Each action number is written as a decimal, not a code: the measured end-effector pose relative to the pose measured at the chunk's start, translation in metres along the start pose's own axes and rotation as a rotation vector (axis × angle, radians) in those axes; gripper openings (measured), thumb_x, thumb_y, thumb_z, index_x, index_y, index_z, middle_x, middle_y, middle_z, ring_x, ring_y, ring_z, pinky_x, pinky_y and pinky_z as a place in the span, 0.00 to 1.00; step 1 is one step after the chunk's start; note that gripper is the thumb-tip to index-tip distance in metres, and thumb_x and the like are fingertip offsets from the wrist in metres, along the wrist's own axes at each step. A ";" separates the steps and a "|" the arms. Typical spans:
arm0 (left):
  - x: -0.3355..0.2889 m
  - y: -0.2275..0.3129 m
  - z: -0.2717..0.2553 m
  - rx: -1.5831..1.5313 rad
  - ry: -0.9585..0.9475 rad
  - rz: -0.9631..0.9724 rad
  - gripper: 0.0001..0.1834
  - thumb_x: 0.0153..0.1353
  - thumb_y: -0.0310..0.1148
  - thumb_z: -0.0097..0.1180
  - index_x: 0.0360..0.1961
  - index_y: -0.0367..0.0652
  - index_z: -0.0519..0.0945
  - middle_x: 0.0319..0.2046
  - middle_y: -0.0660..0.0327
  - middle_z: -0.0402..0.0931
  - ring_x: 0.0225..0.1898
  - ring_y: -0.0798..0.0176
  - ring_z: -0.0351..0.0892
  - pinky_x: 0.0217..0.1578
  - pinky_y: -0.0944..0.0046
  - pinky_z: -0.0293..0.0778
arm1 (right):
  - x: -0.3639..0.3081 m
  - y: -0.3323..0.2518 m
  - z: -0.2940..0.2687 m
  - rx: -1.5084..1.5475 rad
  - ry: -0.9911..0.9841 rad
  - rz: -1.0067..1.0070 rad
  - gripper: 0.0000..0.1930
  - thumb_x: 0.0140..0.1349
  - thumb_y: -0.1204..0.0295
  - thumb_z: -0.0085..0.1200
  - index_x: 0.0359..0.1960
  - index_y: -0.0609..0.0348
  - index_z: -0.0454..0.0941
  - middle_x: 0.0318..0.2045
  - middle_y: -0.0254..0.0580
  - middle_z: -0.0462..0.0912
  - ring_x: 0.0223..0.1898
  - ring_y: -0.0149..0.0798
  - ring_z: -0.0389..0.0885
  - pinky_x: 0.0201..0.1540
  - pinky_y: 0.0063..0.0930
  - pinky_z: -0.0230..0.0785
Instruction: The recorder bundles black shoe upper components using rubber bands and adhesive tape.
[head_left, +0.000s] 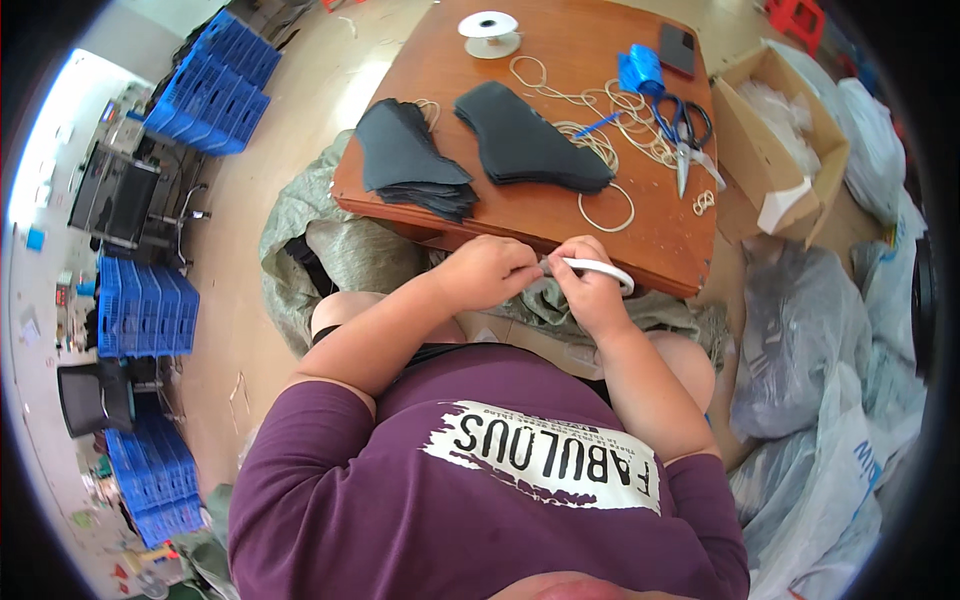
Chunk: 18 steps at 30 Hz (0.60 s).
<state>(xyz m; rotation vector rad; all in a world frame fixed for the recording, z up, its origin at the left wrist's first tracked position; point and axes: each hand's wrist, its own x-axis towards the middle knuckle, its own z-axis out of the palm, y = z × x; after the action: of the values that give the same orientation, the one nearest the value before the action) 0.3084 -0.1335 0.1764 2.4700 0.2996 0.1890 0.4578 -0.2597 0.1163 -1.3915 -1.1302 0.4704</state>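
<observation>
My right hand [592,295] is closed around a thin white ring-shaped roll [606,268], possibly tape, seen almost edge-on. Fingers pinched together, my left hand [490,272] meets the right one at the roll's left end. Whatever lies between its fingertips is too small to make out. Both hands are just off the near edge of a brown wooden table [655,250], above my lap. On the table beyond them lie two stacks of dark cut pieces, one on the left [412,160] and one in the middle [530,140].
Scissors [683,165], a blue pen [597,126], tangled cream cord [625,105], a blue roll [640,72], a phone [677,50] and a white spool [490,38] lie on the table. A cardboard box [735,185] and plastic bags [800,340] stand at right. Blue crates [148,305] line the left.
</observation>
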 end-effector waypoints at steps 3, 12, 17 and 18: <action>-0.003 -0.008 0.008 -0.101 -0.011 -0.060 0.11 0.61 0.35 0.57 0.28 0.38 0.78 0.26 0.52 0.77 0.31 0.46 0.77 0.33 0.52 0.72 | 0.000 -0.007 0.003 -0.116 0.071 -0.082 0.08 0.63 0.69 0.59 0.32 0.61 0.79 0.34 0.46 0.74 0.36 0.42 0.75 0.39 0.33 0.69; -0.026 -0.018 -0.010 -0.751 -0.180 -0.287 0.10 0.66 0.34 0.55 0.36 0.40 0.84 0.30 0.66 0.80 0.32 0.73 0.77 0.36 0.69 0.74 | 0.008 -0.019 0.010 0.017 0.032 -0.041 0.21 0.71 0.68 0.42 0.61 0.66 0.71 0.53 0.49 0.71 0.51 0.41 0.73 0.58 0.35 0.64; -0.026 -0.006 0.015 -1.075 -0.238 -0.342 0.11 0.61 0.37 0.58 0.32 0.40 0.85 0.28 0.65 0.82 0.33 0.70 0.79 0.37 0.67 0.75 | -0.010 -0.028 0.006 0.567 -0.169 0.151 0.31 0.68 0.55 0.34 0.61 0.71 0.68 0.55 0.48 0.72 0.55 0.41 0.71 0.63 0.36 0.58; -0.025 -0.009 0.032 -1.228 -0.241 -0.351 0.11 0.60 0.37 0.59 0.32 0.39 0.85 0.29 0.64 0.82 0.33 0.70 0.80 0.36 0.67 0.75 | -0.011 -0.035 0.004 0.587 -0.189 0.151 0.32 0.67 0.54 0.36 0.61 0.71 0.68 0.55 0.49 0.72 0.55 0.42 0.70 0.63 0.36 0.58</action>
<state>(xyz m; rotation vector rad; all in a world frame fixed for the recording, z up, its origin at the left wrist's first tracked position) 0.2893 -0.1512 0.1442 1.1847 0.3567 -0.0743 0.4375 -0.2738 0.1439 -0.9291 -0.9323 0.9725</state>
